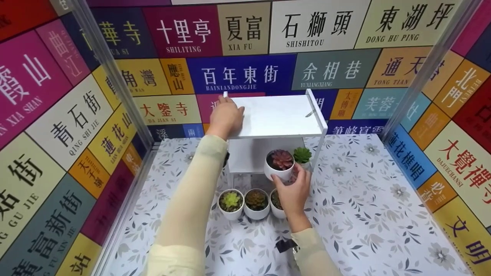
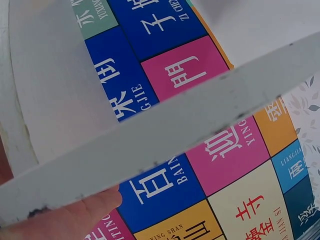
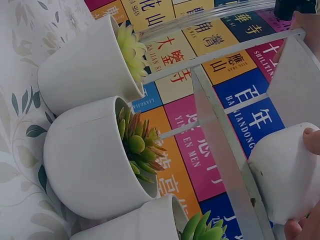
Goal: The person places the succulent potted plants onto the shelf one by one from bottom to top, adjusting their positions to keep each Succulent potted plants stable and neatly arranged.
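My right hand (image 1: 295, 191) pinches a small white pot with a dark red succulent (image 1: 282, 160), held at the front of the white shelf rack (image 1: 282, 115). In the right wrist view, fingertips (image 3: 312, 141) press on that white pot (image 3: 285, 172). My left hand (image 1: 227, 117) grips the rack's left side at the top; a finger (image 2: 80, 217) shows behind the rail (image 2: 150, 132) in the left wrist view. A green succulent (image 1: 302, 155) stands on the rack's lower level at the right, its pot partly hidden.
Three white potted succulents line up on the patterned tabletop before the rack: a yellow-green one (image 1: 231, 200), a brownish one (image 1: 257, 200) and one (image 1: 277, 203) partly behind my right hand. Sign-printed walls (image 1: 241, 74) enclose the table (image 1: 360, 214) at the back and sides.
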`<state>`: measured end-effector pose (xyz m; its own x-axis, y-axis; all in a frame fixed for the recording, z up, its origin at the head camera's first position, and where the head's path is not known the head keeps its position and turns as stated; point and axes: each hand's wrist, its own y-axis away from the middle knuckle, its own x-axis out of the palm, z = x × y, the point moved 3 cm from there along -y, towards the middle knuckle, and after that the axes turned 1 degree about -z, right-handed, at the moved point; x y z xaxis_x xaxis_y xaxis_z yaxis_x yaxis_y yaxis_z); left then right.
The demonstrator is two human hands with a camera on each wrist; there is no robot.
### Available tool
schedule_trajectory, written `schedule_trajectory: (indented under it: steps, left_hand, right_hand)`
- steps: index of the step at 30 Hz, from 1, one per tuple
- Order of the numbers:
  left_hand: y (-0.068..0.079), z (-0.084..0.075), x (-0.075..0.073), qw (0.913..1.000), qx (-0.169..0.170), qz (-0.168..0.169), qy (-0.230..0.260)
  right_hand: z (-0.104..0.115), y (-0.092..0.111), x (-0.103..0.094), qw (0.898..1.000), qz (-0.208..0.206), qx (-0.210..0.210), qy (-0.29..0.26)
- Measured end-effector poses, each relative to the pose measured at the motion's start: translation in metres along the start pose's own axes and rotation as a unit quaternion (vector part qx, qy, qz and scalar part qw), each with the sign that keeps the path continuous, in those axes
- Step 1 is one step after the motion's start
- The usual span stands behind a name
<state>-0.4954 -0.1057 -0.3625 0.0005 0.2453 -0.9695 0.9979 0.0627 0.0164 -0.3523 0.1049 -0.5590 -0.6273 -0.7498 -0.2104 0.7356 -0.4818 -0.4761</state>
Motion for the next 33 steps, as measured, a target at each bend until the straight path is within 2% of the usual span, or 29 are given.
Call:
schedule_trajectory:
  steps: [11, 23, 33]
  left_hand:
    - [0.0013, -0.0013, 0.0000, 0.9999, 0.013, -0.011, 0.000]
    - [-0.0001, 0.0004, -0.0007, 0.9999, 0.006, -0.015, 0.004]
    - [-0.0005, 0.0008, 0.0002, 0.9999, 0.007, -0.013, -0.005]
  right_hand:
    - [-0.0014, -0.0003, -0.0002, 1.000, -0.009, -0.007, -0.004]
    - [-0.0008, -0.0015, -0.0009, 1.000, -0.005, -0.006, 0.005]
    - [0.0001, -0.0027, -0.0001, 1.000, 0.002, 0.007, -0.021]
